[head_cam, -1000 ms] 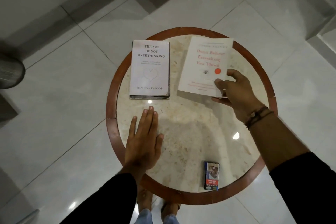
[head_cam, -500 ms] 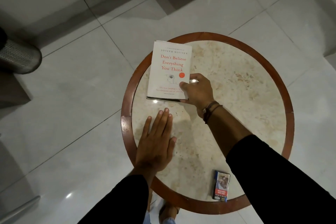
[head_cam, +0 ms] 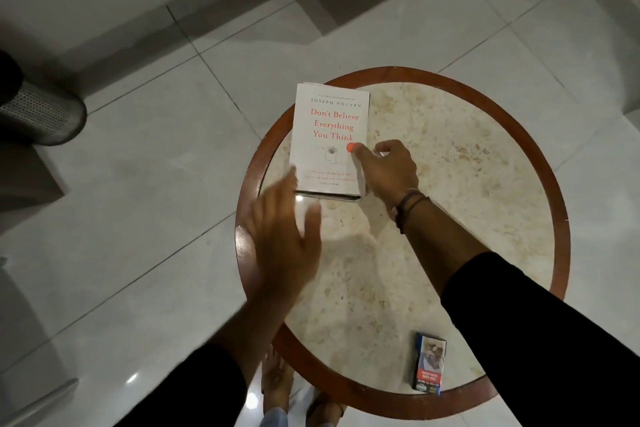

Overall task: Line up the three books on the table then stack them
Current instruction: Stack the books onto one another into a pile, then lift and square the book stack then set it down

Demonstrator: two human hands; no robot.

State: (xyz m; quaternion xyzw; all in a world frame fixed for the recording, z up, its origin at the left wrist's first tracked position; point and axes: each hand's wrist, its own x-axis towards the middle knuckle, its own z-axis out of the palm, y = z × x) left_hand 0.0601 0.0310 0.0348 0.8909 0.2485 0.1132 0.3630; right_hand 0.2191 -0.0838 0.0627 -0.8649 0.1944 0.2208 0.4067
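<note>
Now that the white book titled "Don't Believe Everything You Think" [head_cam: 329, 142] lies on top of the pile at the worktop's [head_cam: 450, 184] far left edge, the stack looks all but finished; a second ago that book was tilted in the air beside "The Art of Not Overthinking", which it now covers. A darker edge shows beneath its near end, though I cannot count the books under it. The right hand [head_cam: 388, 172] has let go: its fingers [head_cam: 356, 152] are loosely apart, one tip resting on the cover. The left hand [head_cam: 284, 229], flat on the worktop before, has lifted and blurs toward the pile, fingers spread and holding nothing. Probably only squaring remains. A cigarette pack [head_cam: 428, 367] sits near the front edge.
</note>
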